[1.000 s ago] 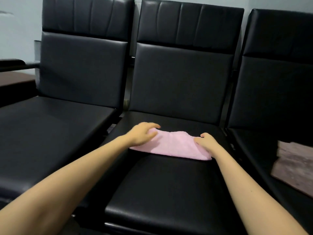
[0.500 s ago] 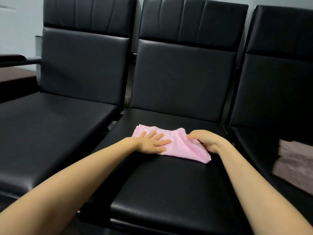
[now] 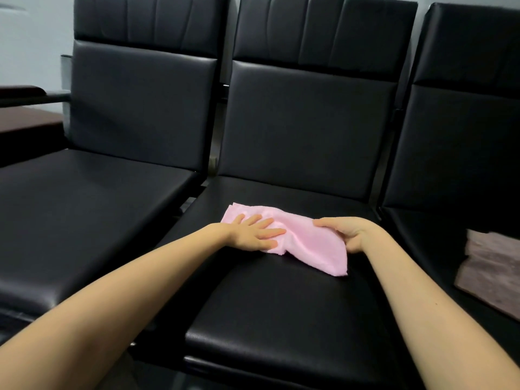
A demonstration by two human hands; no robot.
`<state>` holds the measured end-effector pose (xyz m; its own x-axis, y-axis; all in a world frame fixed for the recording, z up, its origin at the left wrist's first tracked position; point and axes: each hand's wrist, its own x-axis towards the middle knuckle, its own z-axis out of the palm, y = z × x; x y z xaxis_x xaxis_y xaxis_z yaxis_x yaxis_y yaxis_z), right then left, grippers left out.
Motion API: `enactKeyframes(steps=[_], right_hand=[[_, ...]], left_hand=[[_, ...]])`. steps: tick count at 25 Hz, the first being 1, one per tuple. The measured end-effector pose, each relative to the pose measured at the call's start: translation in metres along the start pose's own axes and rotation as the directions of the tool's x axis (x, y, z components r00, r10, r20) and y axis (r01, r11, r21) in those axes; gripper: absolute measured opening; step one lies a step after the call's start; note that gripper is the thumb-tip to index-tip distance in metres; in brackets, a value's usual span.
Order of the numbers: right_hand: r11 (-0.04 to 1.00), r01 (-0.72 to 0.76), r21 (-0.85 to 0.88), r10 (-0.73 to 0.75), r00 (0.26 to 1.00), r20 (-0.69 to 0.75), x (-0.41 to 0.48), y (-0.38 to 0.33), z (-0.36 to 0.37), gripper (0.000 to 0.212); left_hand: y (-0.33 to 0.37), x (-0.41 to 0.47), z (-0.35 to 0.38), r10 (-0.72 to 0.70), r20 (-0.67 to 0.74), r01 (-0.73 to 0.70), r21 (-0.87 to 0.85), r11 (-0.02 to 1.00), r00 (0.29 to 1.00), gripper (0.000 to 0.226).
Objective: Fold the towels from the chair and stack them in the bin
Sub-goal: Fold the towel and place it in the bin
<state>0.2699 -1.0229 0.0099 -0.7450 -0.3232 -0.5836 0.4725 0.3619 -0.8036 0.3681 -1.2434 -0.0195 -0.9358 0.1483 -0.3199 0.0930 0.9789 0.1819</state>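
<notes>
The pink towel [image 3: 298, 237] lies in the middle of the frame, on the seat of the middle chair [image 3: 281, 305], already folded into a narrow band with one loose corner hanging toward the lower right. We judge it as very light, soft and limp; it holds no shape alone, so each layer can slide on the smooth black seat if we pull only one edge. Our left hand [image 3: 254, 230] rests flat with wide fingers on the left end and pins it down. Our right hand [image 3: 347, 232] is curled around the right end and holds that fold. To lift it, we think it is better to pinch through all layers at both ends, or to slide one palm under. At the right edge of the frame a brownish towel [image 3: 491, 270] lies on the next seat. The bin is not visible.
</notes>
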Motion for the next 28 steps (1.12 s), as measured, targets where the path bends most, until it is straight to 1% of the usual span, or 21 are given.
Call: enactKeyframes(steps=[2,4,6,7,8,9,10,11,12,13,14,15,17,19,20,21,23,24,25,26,28], right_hand=[[0.999,0.035,-0.036,-0.033,0.998,0.058,-0.004,0.001,0.007,0.028],[0.982,0.150,-0.116,-0.132,0.980,0.148,-0.003,-0.004,0.011,0.030],[0.947,0.267,-0.182,-0.241,0.959,0.151,-0.001,-0.008,0.010,0.031],[0.920,0.312,-0.236,-0.301,0.950,0.084,0.001,-0.009,0.008,0.029],[0.881,0.348,-0.321,-0.374,0.927,-0.022,0.002,-0.009,0.005,0.025],[0.825,0.356,-0.439,-0.457,0.877,-0.148,0.003,-0.009,0.002,0.024],[0.753,0.318,-0.576,-0.541,0.797,-0.267,0.006,-0.009,-0.002,0.028],[0.665,0.232,-0.710,-0.612,0.714,-0.340,0.007,-0.009,-0.003,0.034],[0.583,0.129,-0.802,-0.656,0.657,-0.371,0.006,-0.009,-0.002,0.042],[0.527,0.060,-0.848,-0.676,0.634,-0.375,0.003,-0.011,0.000,0.048],[0.493,0.043,-0.869,-0.678,0.645,-0.353,0.001,-0.012,0.005,0.051],[0.468,0.043,-0.883,-0.664,0.677,-0.319,-0.001,-0.013,0.010,0.052],[0.428,0.038,-0.903,-0.630,0.729,-0.268,-0.003,-0.014,0.018,0.048],[0.412,0.060,-0.909,-0.614,0.756,-0.228,-0.006,-0.018,0.023,0.029],[0.448,0.086,-0.890,-0.584,0.782,-0.218,-0.009,-0.020,0.023,0.017],[0.493,0.097,-0.864,-0.522,0.828,-0.204,-0.014,-0.022,0.024,0.009],[0.532,0.009,-0.847,-0.285,0.944,-0.169,-0.027,-0.023,0.028,0.014],[0.533,-0.055,-0.844,-0.150,0.976,-0.158,-0.031,-0.021,0.031,0.019],[0.541,-0.098,-0.835,-0.057,0.987,-0.153,-0.033,-0.018,0.033,0.021],[0.572,-0.118,-0.812,-0.020,0.987,-0.157,-0.033,-0.014,0.032,0.019],[0.692,-0.113,-0.713,-0.038,0.981,-0.193,-0.029,-0.005,0.030,0.013]], left_hand=[[-0.001,0.001,0.002,0.000,0.017,0.000,-0.002,1.000,1.000,0.049],[-0.003,0.003,0.001,0.006,0.013,-0.005,-0.012,1.000,1.000,0.049],[-0.003,0.004,0.000,0.009,0.007,-0.009,-0.020,1.000,1.000,0.049],[-0.002,0.004,-0.001,0.006,0.009,-0.006,-0.015,1.000,1.000,0.049],[-0.001,0.004,-0.001,0.006,0.012,-0.006,-0.010,1.000,1.000,0.049],[0.000,0.003,-0.001,0.004,0.018,-0.004,-0.013,1.000,1.000,0.049],[0.000,0.003,-0.002,-0.001,0.024,0.002,-0.018,1.000,1.000,0.049],[0.003,0.002,-0.003,-0.022,0.025,0.023,-0.032,0.999,0.999,0.049],[0.005,0.003,-0.002,-0.057,0.019,0.058,-0.052,0.997,0.998,0.049],[0.010,0.002,-0.002,-0.111,0.011,0.111,-0.074,0.991,0.994,0.050],[0.015,0.004,0.002,-0.175,0.015,0.175,-0.083,0.981,0.984,0.052],[0.021,0.006,0.004,-0.243,0.027,0.245,-0.099,0.964,0.970,0.056],[0.041,0.007,0.005,-0.366,0.041,0.368,-0.165,0.915,0.930,0.068],[0.060,0.004,-0.008,-0.393,-0.024,0.389,-0.113,0.915,0.919,0.067],[0.066,-0.001,-0.018,-0.375,-0.102,0.370,-0.070,0.926,0.921,0.060],[0.067,-0.005,-0.027,-0.356,-0.201,0.353,-0.054,0.934,0.913,0.049],[0.056,-0.012,-0.039,-0.372,-0.341,0.366,-0.084,0.927,0.863,0.027],[0.045,-0.013,-0.039,-0.408,-0.359,0.383,-0.140,0.913,0.840,0.020],[0.036,-0.012,-0.035,-0.457,-0.321,0.394,-0.244,0.886,0.829,0.014],[0.031,-0.010,-0.030,-0.502,-0.234,0.395,-0.384,0.834,0.833,0.013],[0.032,-0.008,-0.026,-0.537,-0.094,0.374,-0.619,0.691,0.838,0.024]])
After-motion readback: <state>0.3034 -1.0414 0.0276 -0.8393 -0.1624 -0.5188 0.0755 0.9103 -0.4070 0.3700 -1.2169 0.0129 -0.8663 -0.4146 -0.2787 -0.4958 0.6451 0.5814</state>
